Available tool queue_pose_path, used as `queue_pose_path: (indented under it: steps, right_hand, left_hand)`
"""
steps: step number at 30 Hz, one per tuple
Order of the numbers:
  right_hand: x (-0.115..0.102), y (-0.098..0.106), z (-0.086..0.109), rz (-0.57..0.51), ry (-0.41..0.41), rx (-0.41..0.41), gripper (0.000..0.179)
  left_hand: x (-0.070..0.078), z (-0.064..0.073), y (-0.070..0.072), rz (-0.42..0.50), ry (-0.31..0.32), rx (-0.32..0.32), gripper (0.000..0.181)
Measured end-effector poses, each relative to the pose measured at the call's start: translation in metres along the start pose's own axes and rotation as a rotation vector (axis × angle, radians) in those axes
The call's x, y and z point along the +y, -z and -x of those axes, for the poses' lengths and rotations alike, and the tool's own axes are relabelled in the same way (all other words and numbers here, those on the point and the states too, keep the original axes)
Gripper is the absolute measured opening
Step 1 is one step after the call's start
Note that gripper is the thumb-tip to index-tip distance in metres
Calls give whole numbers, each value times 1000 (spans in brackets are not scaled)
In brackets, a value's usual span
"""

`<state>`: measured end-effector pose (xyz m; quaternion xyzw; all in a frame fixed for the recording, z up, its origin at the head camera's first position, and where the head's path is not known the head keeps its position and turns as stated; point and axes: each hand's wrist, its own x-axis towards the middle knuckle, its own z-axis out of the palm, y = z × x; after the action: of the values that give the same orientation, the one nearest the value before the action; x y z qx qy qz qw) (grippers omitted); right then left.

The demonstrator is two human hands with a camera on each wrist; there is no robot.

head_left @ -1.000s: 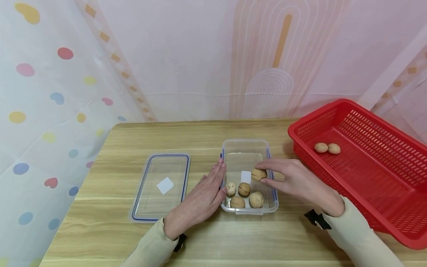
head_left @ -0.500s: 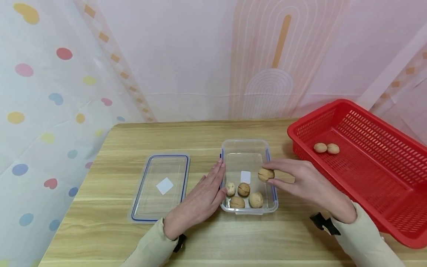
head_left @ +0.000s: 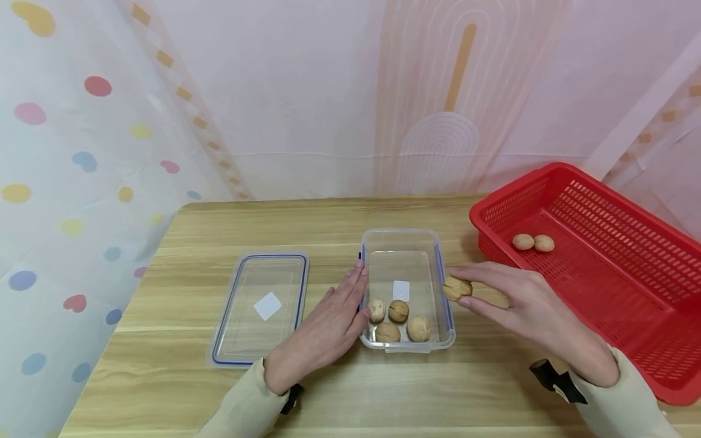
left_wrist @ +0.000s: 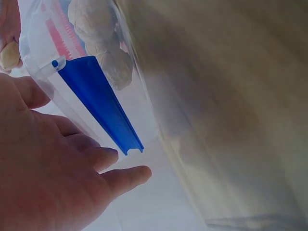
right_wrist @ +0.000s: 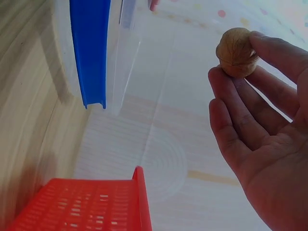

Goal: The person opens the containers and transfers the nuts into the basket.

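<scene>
My right hand (head_left: 520, 298) pinches a walnut (head_left: 457, 288) between thumb and fingertips, held up just past the right rim of a clear plastic food container (head_left: 408, 258). In the right wrist view the same walnut (right_wrist: 237, 53) sits at the fingertips, above and apart from the container's blue side clip (right_wrist: 90, 53). My left hand (head_left: 325, 325) lies with fingers extended along the container's left side, the thumb at its rim. Inside the container, several walnuts (head_left: 418, 328) sit at the near end, with a white square label (head_left: 401, 291) behind them.
Left of the container, a clear lid (head_left: 279, 274) with a blue seal and a white label lies flat on the wooden table (head_left: 328, 219). A red perforated basket (head_left: 608, 298) stands at the right, holding two walnuts (head_left: 533, 243) near its left wall. A patterned cloth hangs behind.
My right hand has carried the walnut from inside the container rightward, out past its right rim. My left hand has stayed at the container's left side.
</scene>
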<state>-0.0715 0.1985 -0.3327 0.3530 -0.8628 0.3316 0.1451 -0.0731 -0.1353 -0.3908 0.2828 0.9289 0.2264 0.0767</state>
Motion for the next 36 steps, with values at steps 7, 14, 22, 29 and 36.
queue_pose_path:
  steps: [7, 14, 22, 29, 36]
  right_hand:
    - [-4, 14, 12, 23, -51, 38, 50]
    - [-7, 33, 20, 111, -95, 56, 57]
    - [-10, 51, 28, 209, -147, 88, 60]
    - [-8, 64, 41, 273, -229, 104, 62]
    - [-2, 78, 50, 337, -229, 145, 49]
  left_hand:
    - [-2, -1, 5, -14, 2, -18, 63]
    - [-3, -1, 7, -20, -4, -23, 60]
    - [-4, -2, 8, -18, -3, -35, 60]
    - [-4, -2, 7, -28, -7, -32, 60]
    - [-3, -2, 8, -32, -2, -36, 60]
